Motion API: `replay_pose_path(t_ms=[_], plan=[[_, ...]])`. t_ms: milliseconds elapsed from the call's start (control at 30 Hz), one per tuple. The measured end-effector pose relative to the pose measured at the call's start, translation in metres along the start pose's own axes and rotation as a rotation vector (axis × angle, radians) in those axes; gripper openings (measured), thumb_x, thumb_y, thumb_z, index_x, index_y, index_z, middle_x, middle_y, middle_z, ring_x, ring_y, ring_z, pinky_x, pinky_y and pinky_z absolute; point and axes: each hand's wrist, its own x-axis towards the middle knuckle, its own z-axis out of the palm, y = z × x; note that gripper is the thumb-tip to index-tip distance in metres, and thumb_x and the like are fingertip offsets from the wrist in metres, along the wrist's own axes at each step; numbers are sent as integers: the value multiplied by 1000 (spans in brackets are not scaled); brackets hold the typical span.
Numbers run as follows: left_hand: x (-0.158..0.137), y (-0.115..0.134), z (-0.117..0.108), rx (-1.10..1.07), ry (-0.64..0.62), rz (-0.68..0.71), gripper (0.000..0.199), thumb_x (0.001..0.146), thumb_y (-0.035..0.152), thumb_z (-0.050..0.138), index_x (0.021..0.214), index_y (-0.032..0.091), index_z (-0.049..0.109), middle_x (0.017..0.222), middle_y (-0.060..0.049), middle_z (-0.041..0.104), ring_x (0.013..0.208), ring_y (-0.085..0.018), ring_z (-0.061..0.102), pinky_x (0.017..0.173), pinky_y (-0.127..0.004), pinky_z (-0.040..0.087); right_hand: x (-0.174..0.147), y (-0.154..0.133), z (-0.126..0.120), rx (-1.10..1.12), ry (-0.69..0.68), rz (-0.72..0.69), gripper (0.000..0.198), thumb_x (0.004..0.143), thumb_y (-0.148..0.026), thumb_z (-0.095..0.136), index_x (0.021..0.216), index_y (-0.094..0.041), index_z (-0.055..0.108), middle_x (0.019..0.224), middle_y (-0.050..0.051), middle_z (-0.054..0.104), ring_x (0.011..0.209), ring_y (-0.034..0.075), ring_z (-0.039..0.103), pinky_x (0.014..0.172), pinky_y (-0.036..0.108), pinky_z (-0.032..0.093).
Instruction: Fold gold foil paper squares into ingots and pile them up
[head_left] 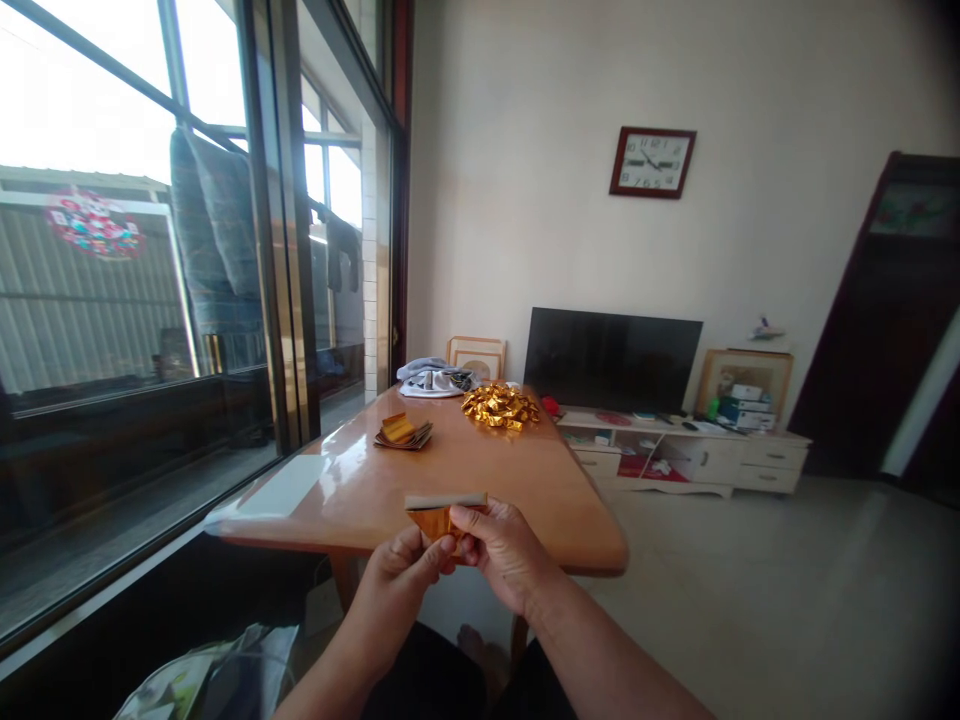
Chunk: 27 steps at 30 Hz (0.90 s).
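Observation:
A partly folded sheet of gold foil paper (pixel 433 522) is held between my two hands just above the near edge of the wooden table (pixel 360 500). Its pale underside shows along the top fold. My left hand (pixel 409 560) pinches the lower left part, thumb forward. At the right, the thumb and fingers of my right hand (pixel 502 545) press on the paper's other side. Farther along the table lies a stack of gold paper sheets (pixel 401 432). A heap of shiny folded gold paper pieces (pixel 499 405) sits beyond it to the right.
Folded cloth (pixel 435 378) lies at the table's far end. Past it stand a television (pixel 611 360) and a low white cabinet (pixel 712 460). A tall window (pixel 135 280) runs along the left. Bags (pixel 225 675) sit low at my left, and a clock (pixel 652 162) hangs on the wall.

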Motion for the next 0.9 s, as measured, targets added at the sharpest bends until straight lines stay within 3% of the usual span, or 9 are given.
replay_pose_path(t_ms=[133,367,567,700,767,900], plan=[[-1,2,1,-4,-22,-23,32,86,46,69,79,15,73,71,-4,66,69,-16,53,66,-25,41,-3,1,-6,-51,65,-22,23,77,-33,77,77,-14,66,58,-4,50,52,7,38,52,22,30],[2,13,9,-161,-92,-32,29,84,42,72,96,16,75,89,-8,74,79,-18,59,71,-25,44,-8,-4,-8,-94,37,-29,25,79,-36,76,76,-14,64,58,-5,47,54,7,38,54,22,33],[-3,19,10,-167,-27,-28,21,83,36,75,93,17,77,81,-4,72,78,-17,59,75,-24,47,-18,-13,-20,-210,81,-113,33,85,-36,69,114,-20,69,82,0,61,62,9,44,59,23,36],[-4,28,15,-230,-56,-18,28,84,36,73,107,20,77,104,-7,76,100,-24,64,95,-32,47,-19,-17,-28,-203,193,-253,27,89,-36,61,110,-21,72,100,5,67,76,14,53,69,27,41],[-4,31,16,-231,-51,-15,33,84,37,73,113,21,76,111,-8,75,106,-26,64,100,-35,46,-18,-19,-31,-212,241,-286,27,91,-38,59,105,-20,73,100,7,69,86,18,57,70,28,41],[-3,27,13,-173,-72,-41,30,81,37,76,105,19,79,94,-8,77,103,-28,64,96,-35,47,-22,-31,-35,-381,256,-351,24,93,-39,59,98,-20,74,92,5,68,89,20,59,78,31,43]])
